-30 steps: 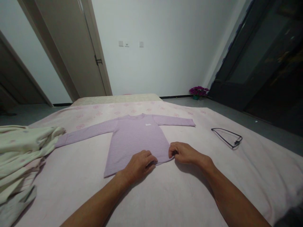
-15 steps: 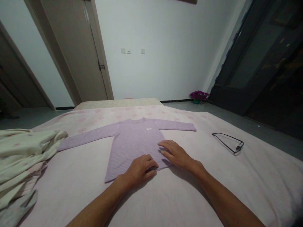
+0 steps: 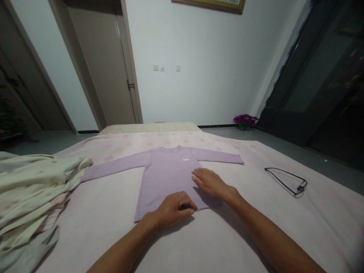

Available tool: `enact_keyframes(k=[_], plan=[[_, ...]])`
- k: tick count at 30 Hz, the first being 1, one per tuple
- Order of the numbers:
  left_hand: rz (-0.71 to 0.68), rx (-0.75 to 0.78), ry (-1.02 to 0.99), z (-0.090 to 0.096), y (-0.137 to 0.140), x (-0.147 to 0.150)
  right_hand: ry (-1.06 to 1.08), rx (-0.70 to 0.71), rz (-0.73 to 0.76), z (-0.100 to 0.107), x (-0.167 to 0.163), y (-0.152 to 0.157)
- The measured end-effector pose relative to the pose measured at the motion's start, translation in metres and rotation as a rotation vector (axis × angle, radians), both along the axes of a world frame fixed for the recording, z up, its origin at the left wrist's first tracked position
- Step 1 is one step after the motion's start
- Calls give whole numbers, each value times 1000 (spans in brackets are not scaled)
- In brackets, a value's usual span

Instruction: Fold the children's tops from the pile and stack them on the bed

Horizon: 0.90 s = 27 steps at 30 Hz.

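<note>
A lilac long-sleeved shirt (image 3: 167,178) with fine stripes and a small white mark on the chest lies spread flat, neck away from me, both sleeves stretched outward. At its bottom hem, my left hand (image 3: 176,207) is curled, thumb and forefinger pinched together on the fabric edge. My right hand (image 3: 212,182) rests over the shirt's right side near the hem, fingers extended and nothing held. Its wrist and the palm hide part of that side edge.
Pink-white bedding (image 3: 110,212) lies under the shirt. A rumpled cream cloth heap (image 3: 36,182) touches the left cuff. Black-framed glasses (image 3: 287,182) lie at the right. Beyond the bed are a door (image 3: 99,64), purple flowers (image 3: 246,120) and a white wall.
The view has tilted, so the scene sits further right and slightly lower. My left thumb and forefinger have drawn together at the hem. The right hand's fingers have come closer together; the shirt lies the same.
</note>
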State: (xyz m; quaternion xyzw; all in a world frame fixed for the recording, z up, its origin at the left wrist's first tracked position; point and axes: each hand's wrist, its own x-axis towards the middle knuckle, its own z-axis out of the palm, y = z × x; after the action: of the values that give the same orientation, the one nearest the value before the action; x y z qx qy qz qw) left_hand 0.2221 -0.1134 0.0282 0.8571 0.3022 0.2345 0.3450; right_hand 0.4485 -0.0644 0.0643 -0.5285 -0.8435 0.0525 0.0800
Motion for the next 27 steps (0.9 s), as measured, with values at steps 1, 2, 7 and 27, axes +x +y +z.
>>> enact_keyframes(k=[1, 2, 7, 27], plan=[[-5, 1, 2, 1, 0, 0, -21, 16, 1, 1, -10, 8], [-8, -2, 4, 1, 0, 0, -39, 23, 1, 0, -20, 17], [58, -75, -21, 4, -1, -1, -25, -17, -89, -25, -61, 50], [728, 307, 666, -25, 76, -60, 23, 66, -152, -64, -63, 58]])
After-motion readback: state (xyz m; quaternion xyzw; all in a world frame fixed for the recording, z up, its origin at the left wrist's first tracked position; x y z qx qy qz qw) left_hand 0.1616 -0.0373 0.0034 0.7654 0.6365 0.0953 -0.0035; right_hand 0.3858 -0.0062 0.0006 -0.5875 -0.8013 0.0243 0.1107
